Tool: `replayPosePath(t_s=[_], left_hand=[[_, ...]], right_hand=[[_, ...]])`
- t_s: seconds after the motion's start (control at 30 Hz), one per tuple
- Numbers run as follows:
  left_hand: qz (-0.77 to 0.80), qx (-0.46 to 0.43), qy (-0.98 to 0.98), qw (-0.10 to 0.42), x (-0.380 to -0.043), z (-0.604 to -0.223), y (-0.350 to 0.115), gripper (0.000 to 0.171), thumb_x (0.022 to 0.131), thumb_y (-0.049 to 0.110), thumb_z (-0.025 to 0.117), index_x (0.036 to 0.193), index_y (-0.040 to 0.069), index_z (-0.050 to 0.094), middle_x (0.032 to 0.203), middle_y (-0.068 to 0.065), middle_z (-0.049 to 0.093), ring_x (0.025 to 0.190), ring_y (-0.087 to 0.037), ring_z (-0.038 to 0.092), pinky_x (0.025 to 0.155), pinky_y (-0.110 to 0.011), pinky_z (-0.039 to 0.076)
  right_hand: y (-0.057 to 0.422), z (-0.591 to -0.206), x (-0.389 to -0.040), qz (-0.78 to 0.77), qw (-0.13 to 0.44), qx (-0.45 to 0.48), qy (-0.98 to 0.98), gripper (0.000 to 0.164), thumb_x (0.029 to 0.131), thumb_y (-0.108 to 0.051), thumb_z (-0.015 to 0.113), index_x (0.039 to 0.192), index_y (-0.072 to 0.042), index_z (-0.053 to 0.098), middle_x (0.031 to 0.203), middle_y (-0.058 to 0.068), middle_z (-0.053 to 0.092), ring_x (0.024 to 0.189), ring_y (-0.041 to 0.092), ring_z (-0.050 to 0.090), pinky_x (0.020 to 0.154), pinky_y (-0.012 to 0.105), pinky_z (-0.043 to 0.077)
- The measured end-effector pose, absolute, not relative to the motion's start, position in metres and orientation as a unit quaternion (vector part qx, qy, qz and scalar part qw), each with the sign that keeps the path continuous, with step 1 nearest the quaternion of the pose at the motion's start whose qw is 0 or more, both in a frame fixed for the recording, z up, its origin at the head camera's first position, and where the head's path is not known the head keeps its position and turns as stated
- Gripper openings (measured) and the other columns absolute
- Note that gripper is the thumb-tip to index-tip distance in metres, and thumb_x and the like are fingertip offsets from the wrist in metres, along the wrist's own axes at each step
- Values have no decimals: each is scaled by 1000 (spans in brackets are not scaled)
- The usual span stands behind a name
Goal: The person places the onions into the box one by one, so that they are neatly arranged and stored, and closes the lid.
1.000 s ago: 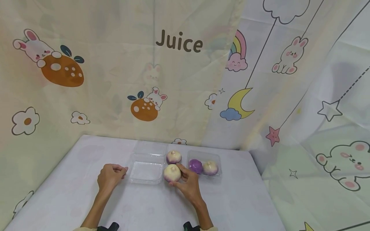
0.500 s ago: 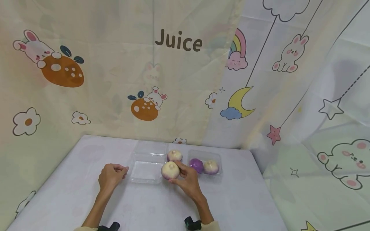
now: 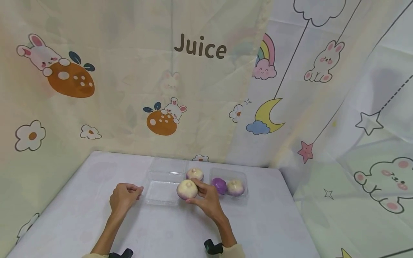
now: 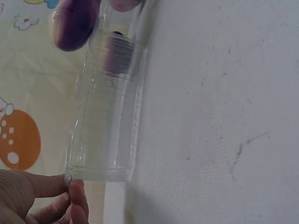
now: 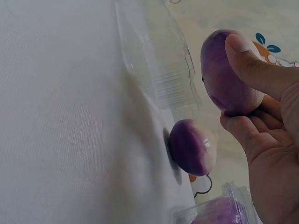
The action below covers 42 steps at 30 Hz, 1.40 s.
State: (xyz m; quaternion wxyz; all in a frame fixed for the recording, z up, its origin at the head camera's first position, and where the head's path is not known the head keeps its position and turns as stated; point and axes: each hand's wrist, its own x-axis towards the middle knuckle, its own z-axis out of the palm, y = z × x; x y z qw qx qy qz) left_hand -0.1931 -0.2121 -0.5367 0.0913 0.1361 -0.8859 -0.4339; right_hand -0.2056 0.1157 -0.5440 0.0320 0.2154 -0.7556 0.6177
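Note:
My right hand (image 3: 209,202) grips a turnip (image 3: 186,190), cream with a small nub and purple on its underside, between thumb and fingers. It is raised beside the right edge of a clear plastic clamshell box (image 3: 161,193), whose lid lies folded back. In the right wrist view, the thumb lies along the turnip's purple side (image 5: 219,77). At the box's left rim, my left hand (image 3: 124,196) pinches the edge with thumb and fingers (image 4: 53,185). No turnip shows inside this box. A second turnip (image 3: 195,174) sits on the table behind the held one.
To the right stands another clear box (image 3: 238,174) holding a purple ball-like piece (image 3: 219,185) and a cream-and-purple turnip (image 3: 235,187). A white cloth covers the table (image 3: 174,233). Printed curtains (image 3: 206,86) hang along the back and sides.
My right hand has lifted the turnip and carried it left toward the box in front of the left hand. The left hand stays at the box's rim.

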Motion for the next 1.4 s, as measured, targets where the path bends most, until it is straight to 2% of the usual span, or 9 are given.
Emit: replayPosePath(t_s=[0.33, 0.5, 0.93, 1.4], left_hand=[[-434, 136, -886, 89, -193, -538, -212, 28, 97, 23, 80, 85, -3, 80, 67, -7, 76, 60, -18, 62, 56, -31, 41], [-427, 139, -889, 89, -193, -537, -212, 27, 97, 23, 80, 85, -2, 80, 67, -6, 76, 60, -18, 62, 56, -31, 40], [-428, 139, -888, 92, -194, -536, -212, 27, 97, 22, 80, 85, -2, 80, 67, -7, 76, 60, -19, 63, 56, -31, 41], [-425, 139, -889, 97, -193, -537, -210, 27, 97, 23, 80, 85, -1, 80, 67, -7, 76, 60, -18, 63, 57, -32, 40]], right_hand=[[113, -545, -208, 619, 23, 222, -753, 80, 78, 1, 96, 150, 1, 62, 156, 19, 62, 143, 38, 62, 109, 32, 59], [111, -545, -210, 614, 17, 231, -754, 81, 77, 2, 96, 150, 5, 61, 156, 22, 61, 142, 37, 62, 108, 31, 59], [100, -541, -213, 604, 25, 232, -762, 78, 78, 0, 96, 148, 4, 63, 153, 19, 65, 140, 35, 64, 106, 30, 61], [91, -543, -219, 614, 25, 243, -751, 78, 79, 1, 95, 148, 7, 61, 152, 23, 64, 140, 37, 63, 106, 30, 60]])
